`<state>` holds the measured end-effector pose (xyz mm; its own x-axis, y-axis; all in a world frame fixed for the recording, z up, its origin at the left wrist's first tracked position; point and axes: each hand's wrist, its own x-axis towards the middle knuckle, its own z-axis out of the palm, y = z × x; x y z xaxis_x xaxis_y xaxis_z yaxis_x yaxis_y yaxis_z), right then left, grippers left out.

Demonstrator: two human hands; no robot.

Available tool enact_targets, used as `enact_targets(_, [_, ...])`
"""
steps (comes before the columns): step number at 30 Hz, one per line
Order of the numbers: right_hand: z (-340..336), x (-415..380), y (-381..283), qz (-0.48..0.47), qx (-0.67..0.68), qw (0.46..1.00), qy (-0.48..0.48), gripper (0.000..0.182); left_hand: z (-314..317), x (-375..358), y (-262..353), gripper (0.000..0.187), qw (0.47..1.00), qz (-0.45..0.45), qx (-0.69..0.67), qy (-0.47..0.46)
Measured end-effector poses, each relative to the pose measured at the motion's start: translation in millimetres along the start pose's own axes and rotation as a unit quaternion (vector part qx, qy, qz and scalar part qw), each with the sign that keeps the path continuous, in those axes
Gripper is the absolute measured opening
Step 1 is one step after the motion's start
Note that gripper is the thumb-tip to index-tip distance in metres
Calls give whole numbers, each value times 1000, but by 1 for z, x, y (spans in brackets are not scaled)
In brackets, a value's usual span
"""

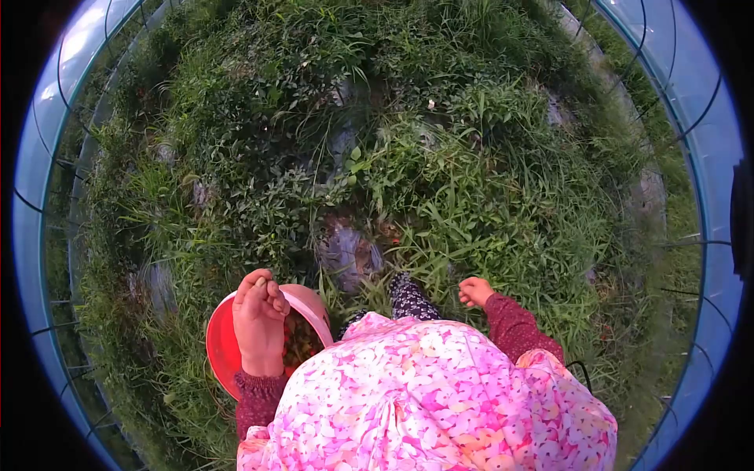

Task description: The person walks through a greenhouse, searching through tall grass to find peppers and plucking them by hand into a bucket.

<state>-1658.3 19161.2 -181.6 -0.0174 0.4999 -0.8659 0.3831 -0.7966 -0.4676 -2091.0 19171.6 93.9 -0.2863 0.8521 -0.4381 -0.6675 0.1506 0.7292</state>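
Observation:
My left hand [261, 318] is raised over a red bucket [222, 345], its fingers curled in with the thumb against them; whatever they may hold is too small to make out. Inside the bucket, small greenish and reddish pieces [300, 341] lie to the right of my wrist. On the other side of my body, my right hand [474, 292] hangs above the green plants with its fingers curled together, and I cannot tell if anything is in it. Both wrists have dark red patterned sleeves.
Dense weeds and leafy plants [487, 196] cover the ground ahead. Patches of plastic sheeting [345, 251] show between rows. My pink patterned garment [440, 392] and dark patterned trouser leg [410, 298] are below. A curved blue-framed enclosure [699, 188] surrounds the view.

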Motion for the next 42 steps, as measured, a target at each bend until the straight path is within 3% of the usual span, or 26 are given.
enact_targets(6, [-57, 52, 16, 54, 91, 994, 12, 25, 67, 86, -37, 11, 999, -19, 35, 37])
enact_targets(9, [-102, 70, 9, 83, 109, 990, 38, 25, 97, 120, -35, 12, 998, 20, 64, 14])
enact_targets(13, [-157, 117, -28, 100, 109, 984, 97, 22, 111, 149, -21, 12, 993, 79, 65, 57])
enact_targets(16, [-175, 154, -95, 39, 138, 980, 135, 22, 116, 170, -16, 13, 992, 62, 22, 104])
enact_targets(20, [-170, 203, -206, -42, 158, 983, 87, 23, 138, 224, -7, 14, 995, 42, 42, 86])
enact_targets(23, [-158, 230, -277, -75, 93, 992, 46, 26, 155, 282, -7, 13, 996, 23, 36, 75])
enact_targets(27, [-154, 267, -333, -70, 89, 993, 29, 27, 171, 391, 0, 12, 997, -38, 52, 44])
enact_targets(32, [-161, 295, -409, 49, 95, 990, 97, 24, 169, 526, 60, 13, 992, -83, 17, 91])
enact_targets(37, [-147, 300, -511, 66, 89, 990, 90, 24, 205, 604, 123, 12, 993, -90, 15, 75])
enact_targets(42, [-141, 307, -586, 23, 59, 996, 68, 25, 244, 640, 163, 11, 994, -104, 5, 24])
